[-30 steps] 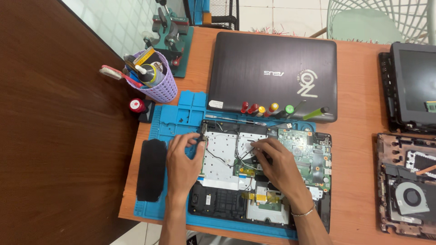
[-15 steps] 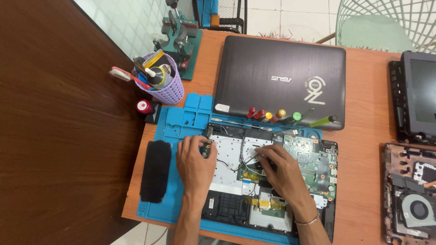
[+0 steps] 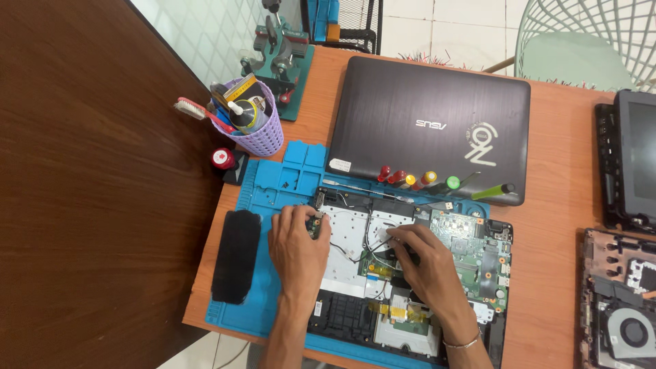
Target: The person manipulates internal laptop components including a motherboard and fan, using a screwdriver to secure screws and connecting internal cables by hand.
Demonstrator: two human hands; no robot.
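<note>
An opened laptop base (image 3: 342, 263) lies on a blue repair mat (image 3: 263, 198), with its silver plate, green mainboard (image 3: 471, 249) and black cables bare. My left hand (image 3: 297, 249) rests on the base's left edge, fingertips pinched on a small daughterboard (image 3: 316, 223) at the upper left corner. My right hand (image 3: 427, 266) lies over the middle of the base. Its fingertips are closed on a black cable (image 3: 372, 232) beside the mainboard; the palm hides what is beneath it.
A closed dark laptop lid (image 3: 430, 126) lies behind the base, with a row of coloured-handled screwdrivers (image 3: 424, 181) at its front edge. A purple tool cup (image 3: 256, 123) and red-capped item (image 3: 222, 159) stand left. A black pad (image 3: 236, 256) lies on the mat. More dismantled laptops (image 3: 622, 301) are right.
The view has shifted a little. My right hand's fingertips have drawn slightly left along the cables. My left hand stays at the base's upper left corner.
</note>
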